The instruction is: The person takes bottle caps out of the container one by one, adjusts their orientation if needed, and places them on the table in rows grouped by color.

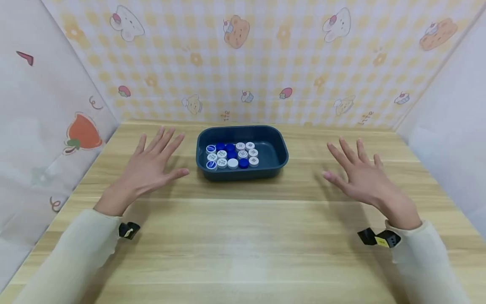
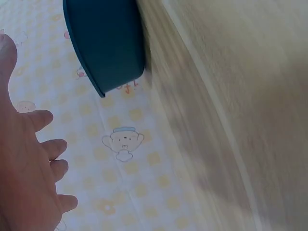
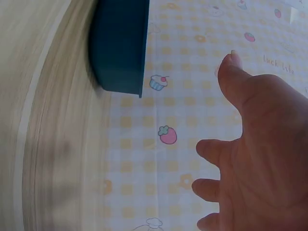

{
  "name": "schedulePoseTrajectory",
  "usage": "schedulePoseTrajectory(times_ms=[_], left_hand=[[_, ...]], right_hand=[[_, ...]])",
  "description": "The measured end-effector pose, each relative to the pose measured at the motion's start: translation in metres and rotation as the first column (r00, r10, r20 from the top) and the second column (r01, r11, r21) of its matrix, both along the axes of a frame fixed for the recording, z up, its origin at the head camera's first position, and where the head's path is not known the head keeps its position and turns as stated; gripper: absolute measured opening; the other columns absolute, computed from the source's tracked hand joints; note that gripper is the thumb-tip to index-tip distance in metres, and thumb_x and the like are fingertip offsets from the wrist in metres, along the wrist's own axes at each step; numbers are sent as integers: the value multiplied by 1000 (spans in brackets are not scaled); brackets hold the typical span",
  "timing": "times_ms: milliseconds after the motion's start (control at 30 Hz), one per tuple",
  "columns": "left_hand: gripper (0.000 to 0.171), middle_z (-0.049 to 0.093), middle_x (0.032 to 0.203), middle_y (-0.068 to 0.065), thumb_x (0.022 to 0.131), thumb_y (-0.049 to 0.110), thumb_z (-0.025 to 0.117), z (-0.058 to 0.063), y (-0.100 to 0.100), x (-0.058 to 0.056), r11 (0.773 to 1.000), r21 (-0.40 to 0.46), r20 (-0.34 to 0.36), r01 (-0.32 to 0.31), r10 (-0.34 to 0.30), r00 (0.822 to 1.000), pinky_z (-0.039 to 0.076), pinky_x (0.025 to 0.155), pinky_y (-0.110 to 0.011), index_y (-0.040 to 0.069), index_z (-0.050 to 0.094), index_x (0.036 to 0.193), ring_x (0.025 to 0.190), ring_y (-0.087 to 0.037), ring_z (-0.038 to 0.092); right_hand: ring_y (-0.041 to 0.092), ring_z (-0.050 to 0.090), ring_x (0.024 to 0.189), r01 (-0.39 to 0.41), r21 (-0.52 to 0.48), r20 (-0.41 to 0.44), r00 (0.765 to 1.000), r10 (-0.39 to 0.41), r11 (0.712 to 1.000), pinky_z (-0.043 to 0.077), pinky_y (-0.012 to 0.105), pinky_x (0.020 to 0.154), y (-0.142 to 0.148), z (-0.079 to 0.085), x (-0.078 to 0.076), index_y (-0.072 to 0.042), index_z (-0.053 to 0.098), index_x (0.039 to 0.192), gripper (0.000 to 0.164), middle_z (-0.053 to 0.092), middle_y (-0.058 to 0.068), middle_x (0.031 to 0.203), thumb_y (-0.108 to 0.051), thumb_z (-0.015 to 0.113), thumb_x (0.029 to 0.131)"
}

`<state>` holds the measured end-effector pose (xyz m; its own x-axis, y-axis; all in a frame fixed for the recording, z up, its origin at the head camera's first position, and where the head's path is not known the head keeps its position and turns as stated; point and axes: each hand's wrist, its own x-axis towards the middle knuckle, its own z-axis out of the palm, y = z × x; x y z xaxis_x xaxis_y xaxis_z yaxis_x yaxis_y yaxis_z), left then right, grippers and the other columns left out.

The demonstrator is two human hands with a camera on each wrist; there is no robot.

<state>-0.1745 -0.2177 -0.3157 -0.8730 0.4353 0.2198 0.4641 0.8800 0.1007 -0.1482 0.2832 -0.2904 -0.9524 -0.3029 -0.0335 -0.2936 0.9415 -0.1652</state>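
Note:
A dark teal rectangular tray (image 1: 274, 147) with rounded corners stands at the back middle of the table. Inside it, toward the left, several round bottle caps (image 1: 233, 163) lie in rows, some white and some blue, a few with printed tops. To the left of the tray is my left hand (image 1: 152, 166), fingers spread, held over the table with nothing in it. My right hand (image 1: 358, 175) hovers farther off on the tray's right side, likewise spread and bare. Both wrist views show the tray's outer side (image 2: 113, 43) beyond the fingers; the caps are hidden there.
The wooden table (image 1: 243, 236) meets a wall covered in yellow checked cloth (image 1: 262, 63) right behind the tray. White sheeting (image 1: 41, 139) rises along the left side, and another pale panel (image 1: 452, 126) closes off the right. Each sleeve carries a small black wrist camera (image 1: 388, 239).

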Motion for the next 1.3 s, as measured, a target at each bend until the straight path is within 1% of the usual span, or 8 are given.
schedulePoseTrajectory(times_ms=[333, 467, 567, 700, 833, 933, 1067, 1300], left_hand=[[88, 14, 157, -14, 87, 64, 50, 2, 8, -20, 999, 40, -7, -15, 16, 1000, 6, 109, -60, 14, 19, 153, 144, -31, 8], [87, 30, 152, -15, 85, 62, 56, 5, 14, -29, 996, 88, -65, -24, 29, 997, 20, 104, -60, 12, 29, 150, 139, -33, 24], [74, 42, 142, -17, 88, 54, 59, 5, 22, -35, 990, 136, -66, -25, 35, 997, 30, 97, -60, 9, 40, 144, 129, -36, 38], [48, 57, 110, -18, 93, 33, 62, 4, 34, -46, 963, 266, -20, -46, 53, 998, 44, 77, -49, 3, 51, 130, 93, -33, 55], [30, 54, 80, -12, 94, 20, 61, 6, 46, -58, 938, 339, 68, -73, 53, 996, 40, 59, -38, 0, 57, 116, 66, -26, 49], [26, 55, 77, -9, 93, 19, 63, 9, 55, -68, 961, 263, 157, -80, 39, 987, 41, 58, -36, 1, 60, 112, 66, -24, 50], [26, 64, 92, -14, 88, 14, 68, 13, 68, -80, 996, 91, 195, -25, 7, 981, 49, 72, -39, -2, 63, 108, 80, -27, 59], [21, 66, 103, -16, 85, 7, 71, 12, 83, -98, 992, -98, 201, 78, -57, 978, 47, 88, -41, -2, 68, 104, 95, -29, 61]], right_hand=[[31, -24, 138, -6, -28, 69, 998, 8, 1000, -6, 71, 100, -6, 3, -4, -35, -2, 152, 76, -10, 0, 158, -62, 38, 94], [37, -8, 142, -39, -94, 104, 993, 49, 995, 4, 67, 104, -10, 5, -10, -32, 6, 153, 75, 3, 8, 159, -60, 41, 94], [41, 16, 140, -54, -174, 101, 992, 73, 983, 18, 62, 105, -13, 7, -17, -19, 19, 153, 73, 22, 16, 154, -56, 43, 95], [34, 52, 114, -68, -256, 19, 997, 75, 964, 39, 52, 94, -25, 5, -34, -3, 53, 130, 58, 57, 18, 124, -50, 47, 96], [22, 57, 74, -30, -301, -51, 999, 15, 953, 45, 39, 70, -48, -7, -55, -6, 66, 96, 42, 64, 7, 82, -46, 52, 95], [21, 51, 62, 34, -340, -39, 998, -50, 940, 40, 35, 61, -67, -18, -71, -7, 65, 89, 43, 58, 4, 70, -46, 51, 96], [22, 49, 58, 100, -353, -14, 994, -112, 930, 37, 33, 55, -85, -31, -86, -6, 64, 80, 46, 53, 4, 62, -47, 51, 95], [22, 48, 56, 136, -344, 42, 991, -129, 929, 34, 29, 50, -100, -41, -96, -8, 59, 70, 40, 48, 4, 58, -35, 51, 98]])
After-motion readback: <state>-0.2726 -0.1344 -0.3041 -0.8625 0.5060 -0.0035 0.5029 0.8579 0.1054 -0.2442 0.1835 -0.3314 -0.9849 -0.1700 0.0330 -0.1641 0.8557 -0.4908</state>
